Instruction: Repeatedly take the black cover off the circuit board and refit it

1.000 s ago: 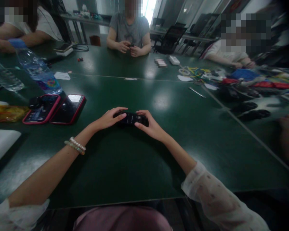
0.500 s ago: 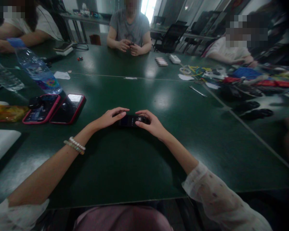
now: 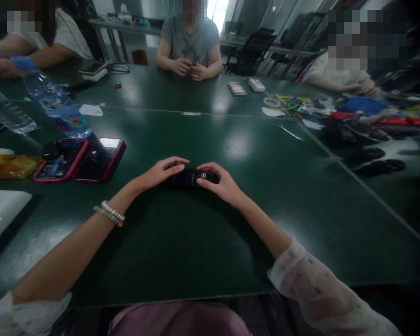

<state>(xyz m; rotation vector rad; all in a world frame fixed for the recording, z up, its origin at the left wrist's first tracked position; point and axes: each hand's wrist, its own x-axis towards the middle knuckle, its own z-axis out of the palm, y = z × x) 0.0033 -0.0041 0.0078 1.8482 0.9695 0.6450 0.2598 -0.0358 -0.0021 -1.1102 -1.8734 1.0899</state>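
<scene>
A small black handheld device lies flat on the dark green table in front of me, with a dark screen and a control with a pale square mark. My left hand curls round its left end, thumb along the near side and fingers behind. Round the opposite end is my right hand, its thumb on the face beside the control and its fingers at the far edge. Both hands are closed on the device and partly hide its ends. The device's exact kind is too dark to make out.
Two red-cased phones, a left one and a right one, lie to my left. Behind them stands a plastic bottle. A wrench lies to the right, near a heap of cables. Three people sit around the table.
The view has shifted very slightly. Both hands keep the same hold on the black device, which stays in place.
</scene>
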